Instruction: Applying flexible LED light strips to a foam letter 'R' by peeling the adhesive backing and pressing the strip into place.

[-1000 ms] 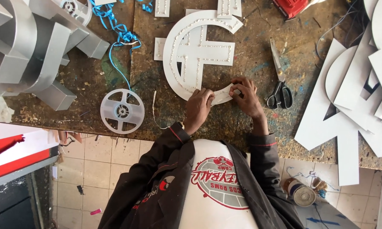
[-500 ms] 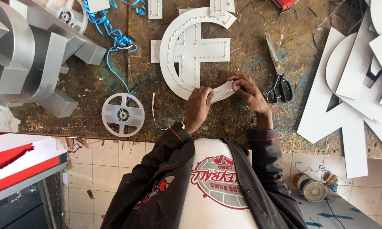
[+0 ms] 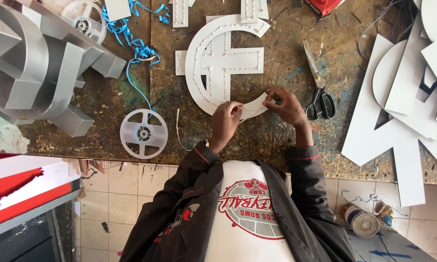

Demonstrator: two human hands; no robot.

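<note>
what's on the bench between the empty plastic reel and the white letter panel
In the head view, a thin white strip lies between the clear plastic reel and the white rounded letter panel; otherwise bare worn wood.

the person wears a dark grey open jacket with thin red piping at both cuffs and a small red-and-white emblem on the front panel. beneath it is a white t-shirt with a round red-and-grey printed graphic. the left hand (image 3: pixel 226 119) and right hand (image 3: pixel 287 104) are bare, without gloves.
</note>
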